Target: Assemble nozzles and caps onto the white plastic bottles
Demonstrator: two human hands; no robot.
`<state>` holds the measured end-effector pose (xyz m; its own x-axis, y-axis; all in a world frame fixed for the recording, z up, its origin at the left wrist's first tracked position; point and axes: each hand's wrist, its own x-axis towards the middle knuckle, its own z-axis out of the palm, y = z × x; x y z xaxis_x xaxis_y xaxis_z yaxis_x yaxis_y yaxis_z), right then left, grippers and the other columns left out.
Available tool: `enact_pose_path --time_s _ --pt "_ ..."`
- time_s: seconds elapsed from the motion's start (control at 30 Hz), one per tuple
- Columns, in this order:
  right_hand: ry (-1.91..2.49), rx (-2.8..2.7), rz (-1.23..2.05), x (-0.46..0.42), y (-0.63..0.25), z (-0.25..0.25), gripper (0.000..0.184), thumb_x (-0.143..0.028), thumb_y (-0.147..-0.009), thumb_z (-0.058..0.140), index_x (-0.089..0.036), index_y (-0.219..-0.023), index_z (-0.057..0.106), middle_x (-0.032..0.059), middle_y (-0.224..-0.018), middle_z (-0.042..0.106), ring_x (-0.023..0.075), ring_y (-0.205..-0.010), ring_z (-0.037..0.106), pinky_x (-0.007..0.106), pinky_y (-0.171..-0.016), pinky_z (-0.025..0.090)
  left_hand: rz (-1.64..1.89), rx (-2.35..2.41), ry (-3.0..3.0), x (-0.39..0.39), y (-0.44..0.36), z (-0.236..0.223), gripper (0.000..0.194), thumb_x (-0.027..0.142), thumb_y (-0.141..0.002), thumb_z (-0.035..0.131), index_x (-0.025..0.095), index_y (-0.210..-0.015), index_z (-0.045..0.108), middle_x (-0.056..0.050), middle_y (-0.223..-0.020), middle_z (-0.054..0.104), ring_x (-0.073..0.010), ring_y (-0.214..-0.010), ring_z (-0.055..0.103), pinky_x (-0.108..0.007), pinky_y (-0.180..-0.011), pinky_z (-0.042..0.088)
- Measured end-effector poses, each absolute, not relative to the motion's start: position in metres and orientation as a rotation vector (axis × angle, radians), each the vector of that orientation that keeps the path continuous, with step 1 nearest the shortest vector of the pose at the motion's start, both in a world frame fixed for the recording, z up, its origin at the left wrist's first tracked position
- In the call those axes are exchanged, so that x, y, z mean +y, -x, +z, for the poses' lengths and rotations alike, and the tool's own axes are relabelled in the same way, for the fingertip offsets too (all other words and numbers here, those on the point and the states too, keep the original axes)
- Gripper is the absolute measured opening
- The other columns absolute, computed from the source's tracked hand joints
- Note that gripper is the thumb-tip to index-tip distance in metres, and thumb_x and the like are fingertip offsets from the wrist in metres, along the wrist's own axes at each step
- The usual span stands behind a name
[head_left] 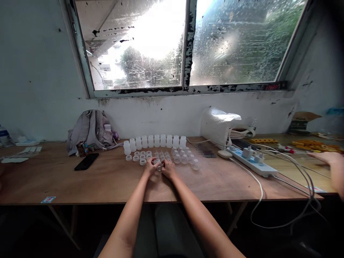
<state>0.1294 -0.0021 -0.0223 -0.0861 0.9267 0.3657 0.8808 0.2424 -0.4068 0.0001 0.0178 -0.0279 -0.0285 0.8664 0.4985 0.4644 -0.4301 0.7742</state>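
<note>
**Where the fingers nearly meet, a clear ring (pixel 159 168) lies in the gap**

As the left hand (pixel 151 166) and the right hand (pixel 168 169) angle in toward each other, the clear ring sits between them, on the near side of the fingertips. Being round, it shows no long axis to line up with. Both hands are about equally near it, the right thumb side perhaps a touch nearer. The left fingers curl around a white collar (pixel 156 162), just beyond the ring; whether they grip it I cannot tell. The right fingers are bent and close together, but whether they hold anything is hidden.

Straight past the fingertips lie small clear parts (pixel 162 155), with white bottles (pixel 151 141) farther beyond. More white collars (pixel 136 158) are left of the left fingers; clear domed caps (pixel 184 159) are right of the right fingers.
</note>
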Motion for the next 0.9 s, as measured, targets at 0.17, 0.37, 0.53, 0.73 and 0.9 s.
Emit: enact_pose_path --time_s 0.17,0.37,0.53,0.73,0.9 --pt "1.640 -1.940 0.103 -0.0013 -0.1280 -0.0241 0.023 -0.012 -0.068 0.042 -0.016 -0.088 0.053 0.0072 -0.093 0.057 0.0181 -0.088 0.048 0.026 -0.073 0.029 1.437 1.271 -1.796 0.0148 -0.0003 -0.0270 0.027 0.024 -0.062 0.063 0.013 -0.086 0.058 -0.007 -0.084 0.059 -0.0130 -0.071 0.053 -0.025 -0.065 0.042" --pt "1.646 -1.916 0.093 0.0002 -0.1275 -0.0255 0.019 -0.016 -0.070 0.044 -0.017 -0.086 0.055 0.0066 -0.092 0.059 0.0180 -0.089 0.049 0.026 -0.073 0.030 1.416 1.184 -1.716 0.0112 0.0003 -0.0234 0.029 0.025 -0.064 0.061 0.013 -0.090 0.055 -0.006 -0.084 0.058 -0.0124 -0.072 0.054 -0.024 -0.065 0.043" --pt "1.694 -1.863 0.104 0.0058 -0.1297 -0.0271 0.018 -0.014 -0.070 0.044 -0.015 -0.083 0.056 0.0080 -0.090 0.060 0.0176 -0.087 0.050 0.025 -0.071 0.031 1.303 1.140 -1.770 0.0093 0.0005 -0.0229 0.032 0.021 -0.056 0.066 0.014 -0.086 0.059 -0.003 -0.076 0.059 -0.0125 -0.071 0.053 -0.023 -0.065 0.042" --pt "1.692 -1.860 0.102 0.0077 -0.1307 -0.0287 0.013 -0.018 -0.069 0.049 -0.017 -0.078 0.058 0.0062 -0.088 0.060 0.0167 -0.087 0.050 0.024 -0.072 0.031 1.171 1.131 -1.861 0.0084 0.0009 -0.0234 0.035 0.018 -0.055 0.066 0.014 -0.090 0.060 -0.003 -0.078 0.062 -0.0131 -0.072 0.055 -0.023 -0.066 0.043" --pt "1.704 -1.858 0.092 0.0084 -0.1302 -0.0292 0.013 -0.016 -0.068 0.049 -0.017 -0.077 0.058 0.0056 -0.087 0.060 0.0164 -0.087 0.049 0.024 -0.073 0.031 1.130 1.164 -1.939 0.0095 0.0009 -0.0233 0.034 0.019 -0.052 0.067 0.015 -0.085 0.061 -0.004 -0.085 0.062 -0.0162 -0.080 0.056 -0.026 -0.073 0.042"
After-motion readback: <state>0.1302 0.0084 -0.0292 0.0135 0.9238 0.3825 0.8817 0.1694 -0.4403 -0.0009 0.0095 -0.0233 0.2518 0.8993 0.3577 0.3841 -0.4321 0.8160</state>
